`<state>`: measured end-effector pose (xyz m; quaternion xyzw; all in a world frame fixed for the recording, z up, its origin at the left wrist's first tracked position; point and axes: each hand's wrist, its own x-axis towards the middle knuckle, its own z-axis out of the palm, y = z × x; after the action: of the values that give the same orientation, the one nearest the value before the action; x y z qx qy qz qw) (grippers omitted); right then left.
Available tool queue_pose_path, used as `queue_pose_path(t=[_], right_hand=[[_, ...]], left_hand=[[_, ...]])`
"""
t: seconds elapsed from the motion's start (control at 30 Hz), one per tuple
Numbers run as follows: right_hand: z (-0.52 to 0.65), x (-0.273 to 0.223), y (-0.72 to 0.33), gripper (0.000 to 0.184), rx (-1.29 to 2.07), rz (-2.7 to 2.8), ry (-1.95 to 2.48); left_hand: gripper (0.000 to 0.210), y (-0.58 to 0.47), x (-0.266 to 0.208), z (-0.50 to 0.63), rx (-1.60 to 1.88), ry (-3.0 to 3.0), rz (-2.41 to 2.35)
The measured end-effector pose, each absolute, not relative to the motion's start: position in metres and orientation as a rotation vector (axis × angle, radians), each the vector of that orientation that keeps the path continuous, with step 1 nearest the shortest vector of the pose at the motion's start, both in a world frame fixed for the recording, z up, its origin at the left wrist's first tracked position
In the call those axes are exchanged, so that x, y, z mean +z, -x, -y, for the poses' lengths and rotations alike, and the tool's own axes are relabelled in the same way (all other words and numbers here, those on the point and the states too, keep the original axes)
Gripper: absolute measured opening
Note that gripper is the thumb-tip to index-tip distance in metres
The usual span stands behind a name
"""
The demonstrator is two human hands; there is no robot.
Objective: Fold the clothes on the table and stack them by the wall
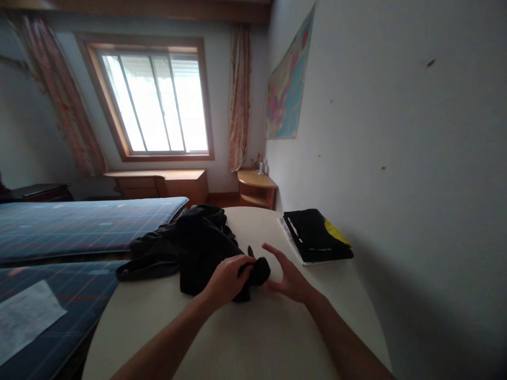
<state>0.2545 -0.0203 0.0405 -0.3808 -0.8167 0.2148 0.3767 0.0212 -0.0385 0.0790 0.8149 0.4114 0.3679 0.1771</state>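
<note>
A crumpled black garment (202,248) lies on the round white table (277,338), its left part spread toward the table's edge. My left hand (232,274) is closed on the garment's right end, where a bunched piece of the black cloth sticks out past the fingers. Just to the right of that bunch, my right hand (287,277) is open, thumb and fingers apart around a gap. I cannot tell whether its thumb touches the cloth. Which part of the garment is bunched is not clear.
A folded black and yellow cloth (317,235) rests on a clear-edged flat package at the table's right, near the wall (415,211). Blue plaid mattresses (79,224) stand to the left, with a paper sheet (29,316) on the nearer one. Wooden furniture (257,182) stands behind.
</note>
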Motion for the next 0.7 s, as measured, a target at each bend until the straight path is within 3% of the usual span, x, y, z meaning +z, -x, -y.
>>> queue_pose_path(t=[0.07,0.17,0.27,0.37,0.47,0.53,0.6,0.7], right_hand=[[0.02,0.038,-0.251,0.076,0.547,2.141,0.974],[0.014,0.032,-0.247,0.035,0.544,2.149,1.024],[0.006,0.029,-0.251,0.02,0.513,2.041,1.168],[-0.002,0.028,-0.264,0.021,0.43,1.837,1.337],[-0.008,0.025,-0.277,0.035,0.353,1.64,1.437],[-0.009,0.023,-0.28,0.052,0.291,1.619,1.442],[-0.005,0.024,-0.276,0.066,0.2,1.738,1.384],[0.008,0.031,-0.26,0.068,0.067,2.051,1.269]], left_hand=[[0.023,-0.018,0.063,0.039,1.022,-2.282,-1.208],[0.028,0.004,0.047,0.034,1.138,-2.216,-1.351],[0.031,0.037,0.036,0.028,1.154,-2.244,-1.455],[0.053,0.064,0.027,0.024,0.945,-2.335,-1.468],[0.077,0.075,0.022,0.023,0.723,-2.385,-1.464],[0.068,0.076,0.022,0.023,0.672,-2.415,-1.422],[0.044,0.074,0.024,0.023,0.668,-2.412,-1.422],[0.02,0.072,0.029,0.022,0.669,-2.315,-1.546]])
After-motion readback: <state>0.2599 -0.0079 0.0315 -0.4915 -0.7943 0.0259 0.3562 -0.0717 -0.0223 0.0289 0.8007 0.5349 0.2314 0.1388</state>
